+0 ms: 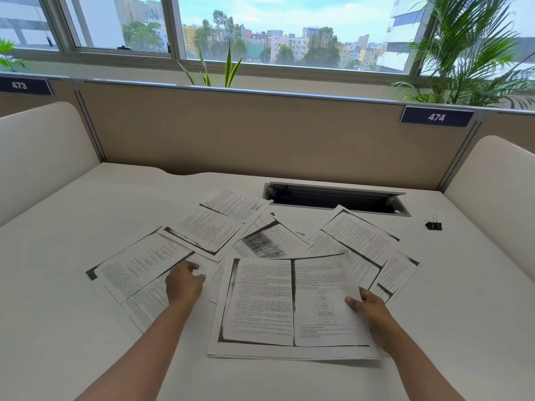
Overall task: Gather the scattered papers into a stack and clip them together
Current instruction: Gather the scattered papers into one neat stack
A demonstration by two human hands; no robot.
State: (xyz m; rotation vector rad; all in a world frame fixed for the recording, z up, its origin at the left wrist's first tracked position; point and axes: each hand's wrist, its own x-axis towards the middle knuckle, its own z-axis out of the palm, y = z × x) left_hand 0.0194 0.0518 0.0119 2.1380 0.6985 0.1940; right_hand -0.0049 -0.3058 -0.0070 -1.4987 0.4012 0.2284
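Observation:
Several photocopied sheets lie fanned over the white desk (72, 227). A small stack of papers (289, 302) sits nearest me, lifted slightly at its right edge, where my right hand (369, 311) grips it with the thumb on top. My left hand (185, 282) rests with curled fingers on the left sheet (139, 273), at its right edge. More loose sheets lie behind: an upper-left one (220, 224), a dark-smudged middle one (266, 241) and right-hand ones (362, 241). A black binder clip (433, 225) stands alone at the right of the desk.
An open cable slot (335, 198) is cut into the desk behind the papers. A beige partition (260, 134) with the number plate 474 closes the back. Rounded side dividers stand at left (40, 151) and right (492, 198). Plants and windows are beyond.

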